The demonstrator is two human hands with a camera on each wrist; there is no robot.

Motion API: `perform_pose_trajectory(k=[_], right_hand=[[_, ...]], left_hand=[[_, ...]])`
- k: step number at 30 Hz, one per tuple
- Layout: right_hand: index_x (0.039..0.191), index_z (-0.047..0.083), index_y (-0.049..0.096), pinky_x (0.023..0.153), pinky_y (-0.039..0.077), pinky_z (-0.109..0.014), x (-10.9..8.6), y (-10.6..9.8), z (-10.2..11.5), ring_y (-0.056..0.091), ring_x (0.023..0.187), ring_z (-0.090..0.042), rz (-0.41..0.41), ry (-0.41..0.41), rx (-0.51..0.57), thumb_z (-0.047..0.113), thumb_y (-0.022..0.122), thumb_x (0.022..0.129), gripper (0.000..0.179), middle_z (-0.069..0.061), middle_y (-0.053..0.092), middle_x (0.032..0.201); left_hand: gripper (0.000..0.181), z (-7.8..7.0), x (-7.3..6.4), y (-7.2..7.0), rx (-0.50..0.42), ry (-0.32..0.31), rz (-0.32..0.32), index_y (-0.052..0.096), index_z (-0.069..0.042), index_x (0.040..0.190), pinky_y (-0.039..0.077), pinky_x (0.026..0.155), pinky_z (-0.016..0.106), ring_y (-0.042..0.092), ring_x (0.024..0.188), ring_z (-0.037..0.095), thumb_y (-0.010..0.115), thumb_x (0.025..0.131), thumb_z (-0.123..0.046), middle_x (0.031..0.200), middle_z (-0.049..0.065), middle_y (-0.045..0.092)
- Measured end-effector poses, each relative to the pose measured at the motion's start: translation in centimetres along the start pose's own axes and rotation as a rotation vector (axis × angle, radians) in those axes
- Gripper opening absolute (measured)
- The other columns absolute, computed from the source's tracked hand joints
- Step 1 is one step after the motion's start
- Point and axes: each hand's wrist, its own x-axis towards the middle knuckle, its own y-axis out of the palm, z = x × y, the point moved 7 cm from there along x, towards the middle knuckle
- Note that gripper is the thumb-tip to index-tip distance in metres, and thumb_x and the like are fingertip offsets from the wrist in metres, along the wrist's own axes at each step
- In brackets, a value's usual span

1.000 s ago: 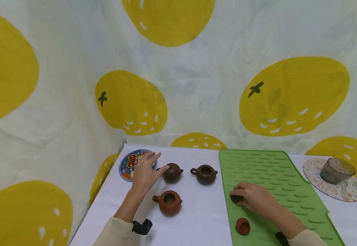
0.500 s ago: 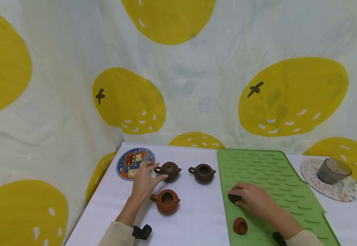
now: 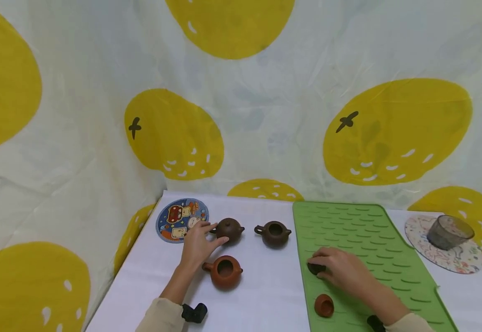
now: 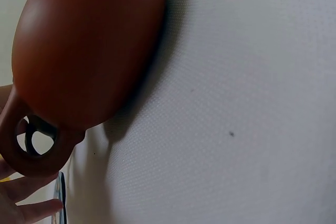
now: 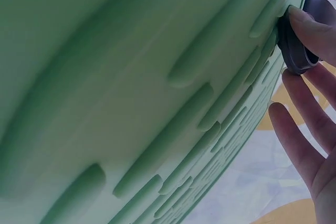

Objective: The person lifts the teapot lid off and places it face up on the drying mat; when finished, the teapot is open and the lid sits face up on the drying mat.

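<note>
In the head view, my left hand (image 3: pixel 197 246) is at the handle side of a dark brown lidded teapot (image 3: pixel 230 230). Its fingers overlap the handle while the thumb points at the body, with a gap between the tips. A reddish-brown lidless teapot (image 3: pixel 226 273) sits nearer, its underside (image 4: pixel 89 45) filling much of the left wrist view. My right hand (image 3: pixel 342 269) pinches a small dark teapot lid (image 3: pixel 315 268) over the green mat (image 3: pixel 349 230); the right wrist view shows thumb and fingers on the lid (image 5: pixel 295 45). A reddish lid (image 3: pixel 324 305) lies nearby on the mat.
A dark lidless teapot (image 3: pixel 275 234) stands between the lidded one and the mat. Behind my left hand lies a round blue patterned coaster (image 3: pixel 170 233). At right, a smoky glass cup (image 3: pixel 449 232) stands on a floral round mat (image 3: pixel 471 258). A lemon-patterned curtain (image 3: pixel 261 138) hangs behind the table.
My left hand has come down toward the lidded teapot and moved closer to its handle, narrowing its spread. My right hand stays in place with the dark lid.
</note>
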Motion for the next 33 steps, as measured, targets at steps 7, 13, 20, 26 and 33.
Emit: perform_pose_trajectory(k=[7, 13, 20, 26, 33], right_hand=[[0.106, 0.023, 0.08, 0.072, 0.061, -0.034, -0.18, -0.13, 0.01, 0.073, 0.09, -0.018, -0.037, -0.008, -0.012, 0.018, 0.091, 0.07, 0.038, 0.004, 0.074, 0.103], [0.106, 0.025, 0.08, 0.071, 0.061, -0.035, -0.24, -0.21, 0.02, 0.073, 0.09, -0.019, -0.054, -0.012, -0.019, 0.019, 0.092, 0.069, 0.039, 0.005, 0.075, 0.103], [0.107, 0.025, 0.08, 0.07, 0.06, -0.034, -0.23, -0.15, -0.03, 0.073, 0.09, -0.018, -0.051, -0.014, -0.022, 0.02, 0.091, 0.07, 0.039, 0.005, 0.075, 0.104], [0.107, 0.025, 0.08, 0.066, 0.059, -0.032, -0.04, -0.2, -0.1, 0.073, 0.09, -0.018, -0.014, 0.011, -0.034, 0.021, 0.091, 0.071, 0.039, 0.005, 0.074, 0.104], [0.11, 0.024, 0.079, 0.068, 0.06, -0.034, 0.27, -0.24, -0.17, 0.073, 0.091, -0.02, 0.037, 0.027, -0.052, 0.024, 0.091, 0.072, 0.04, 0.002, 0.075, 0.106]], left_hand=[[0.058, -0.21, 0.14, 0.07, -0.004, -0.001, 0.005, 0.078, -0.012, 0.118, 0.055, 0.096, 0.05, 0.067, 0.113, 0.034, 0.089, 0.074, -0.047, 0.122, 0.014, 0.071], [0.059, -0.32, 0.22, 0.16, 0.007, 0.011, 0.011, 0.078, -0.011, 0.118, 0.056, 0.094, 0.051, 0.067, 0.111, 0.034, 0.089, 0.073, -0.047, 0.121, 0.015, 0.072], [0.059, -0.25, 0.16, 0.15, -0.002, -0.007, 0.025, 0.077, -0.012, 0.119, 0.056, 0.095, 0.051, 0.067, 0.112, 0.034, 0.09, 0.073, -0.047, 0.122, 0.015, 0.071], [0.06, -0.37, 0.18, 0.11, -0.009, -0.021, 0.049, 0.076, -0.012, 0.121, 0.056, 0.096, 0.051, 0.066, 0.114, 0.034, 0.089, 0.074, -0.047, 0.124, 0.015, 0.07], [0.059, -0.3, 0.32, 0.03, -0.011, -0.029, 0.061, 0.076, -0.012, 0.121, 0.057, 0.097, 0.05, 0.067, 0.114, 0.034, 0.088, 0.075, -0.047, 0.124, 0.016, 0.07]])
